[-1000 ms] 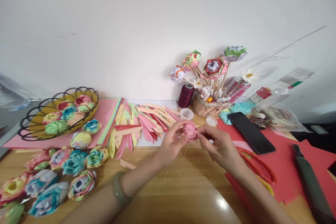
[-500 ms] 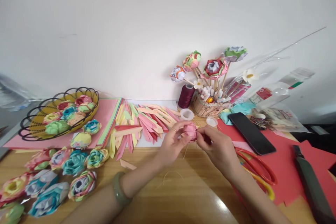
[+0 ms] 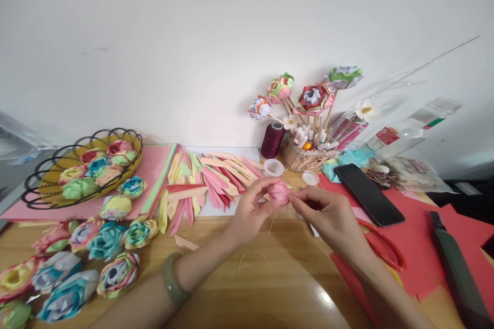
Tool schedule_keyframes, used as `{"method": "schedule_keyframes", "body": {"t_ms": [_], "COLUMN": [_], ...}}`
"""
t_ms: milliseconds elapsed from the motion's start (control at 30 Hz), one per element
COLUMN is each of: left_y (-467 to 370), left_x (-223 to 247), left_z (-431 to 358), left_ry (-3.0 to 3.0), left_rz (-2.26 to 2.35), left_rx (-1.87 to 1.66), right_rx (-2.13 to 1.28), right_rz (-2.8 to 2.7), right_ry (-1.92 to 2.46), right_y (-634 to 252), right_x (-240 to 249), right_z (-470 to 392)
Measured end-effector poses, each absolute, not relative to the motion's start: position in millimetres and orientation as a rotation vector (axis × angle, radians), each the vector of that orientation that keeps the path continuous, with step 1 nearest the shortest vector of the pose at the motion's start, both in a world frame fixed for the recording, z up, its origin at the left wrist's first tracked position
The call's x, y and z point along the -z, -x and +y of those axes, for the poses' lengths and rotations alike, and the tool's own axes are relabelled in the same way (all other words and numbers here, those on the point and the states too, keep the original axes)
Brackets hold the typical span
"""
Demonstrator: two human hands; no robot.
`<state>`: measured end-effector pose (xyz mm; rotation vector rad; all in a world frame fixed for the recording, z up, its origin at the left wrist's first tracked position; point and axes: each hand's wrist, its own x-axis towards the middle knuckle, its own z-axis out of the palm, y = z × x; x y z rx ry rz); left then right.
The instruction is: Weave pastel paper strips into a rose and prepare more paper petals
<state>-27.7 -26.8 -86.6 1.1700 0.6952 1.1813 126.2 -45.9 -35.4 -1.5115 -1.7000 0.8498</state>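
Note:
A small pink paper flower (image 3: 278, 193), rounded like a bud, is held above the table's front middle. My left hand (image 3: 252, 211) wraps its thumb and fingers around the flower's left side. At the flower's right end, the thumb and forefinger of my right hand (image 3: 322, 211) are pinched together on its tip. Whether a thread is also in that pinch I cannot tell. A thin pale thread (image 3: 271, 222) hangs below the flower, and more loose thread (image 3: 250, 257) lies on the wooden table (image 3: 247, 298).
Folded paper strips (image 3: 216, 180) lie behind my left hand. Finished paper flowers (image 3: 108, 240) and a yellow basket (image 3: 50, 177) fill the left. A maroon thread spool (image 3: 272, 140), flower pot (image 3: 303, 157), phone (image 3: 369, 195), red-handled scissors (image 3: 389, 249) and red paper (image 3: 420, 262) are behind and right.
My right hand has turned, its fingers now straighter at the flower's tip. A bit more of the flower's right end shows. My left hand keeps its hold.

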Motion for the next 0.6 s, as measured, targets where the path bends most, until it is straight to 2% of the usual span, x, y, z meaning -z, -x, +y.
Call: {"method": "schedule_keyframes", "body": {"t_ms": [333, 600], "left_y": [27.7, 28.9], "left_x": [88.5, 86.8], "left_z": [-26.2, -26.0], "left_ry": [-1.202, -1.212], "left_rz": [0.588, 0.603], "left_rx": [-1.206, -1.181], "right_rx": [-1.198, -1.396], "right_rz": [-1.552, -1.478], "right_ry": [1.378, 1.470], "right_y": [-131.4, -135.2], "right_x": [31.7, 36.1], "right_z": [-40.5, -36.8]}}
